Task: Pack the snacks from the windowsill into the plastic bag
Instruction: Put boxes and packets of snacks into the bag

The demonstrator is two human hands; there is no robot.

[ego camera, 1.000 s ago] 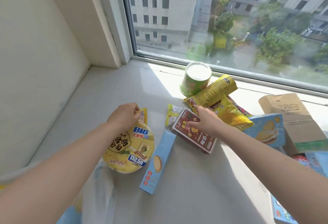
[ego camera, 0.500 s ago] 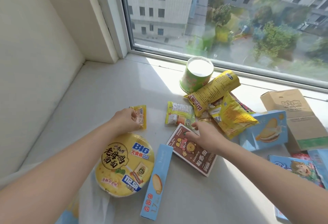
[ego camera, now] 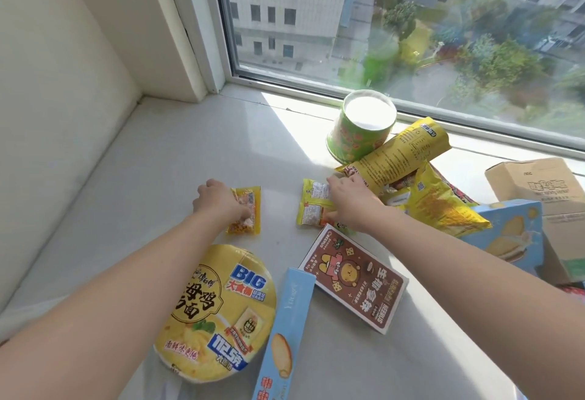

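The left hand (ego camera: 221,203) lies mid-sill with fingers curled over an orange packet (ego camera: 251,206), gripping it; the right hand (ego camera: 351,206) pinches a yellow-green packet (ego camera: 311,206) just beside it, between thumb and fingers; on the sill (ego camera: 190,152) a noodle bowl (ego camera: 218,314) and blue box (ego camera: 285,336) sit at the near edge, a brown box (ego camera: 354,276) between the arms, a green cup (ego camera: 361,133) at the far edge, yellow bags (ego camera: 399,159) piled rightward.

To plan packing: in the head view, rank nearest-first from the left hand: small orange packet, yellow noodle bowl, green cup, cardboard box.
1. Small orange plastic packet, under the left hand.
2. Round yellow noodle bowl, toward the person.
3. Green paper cup, by window.
4. Brown cardboard box, far right.
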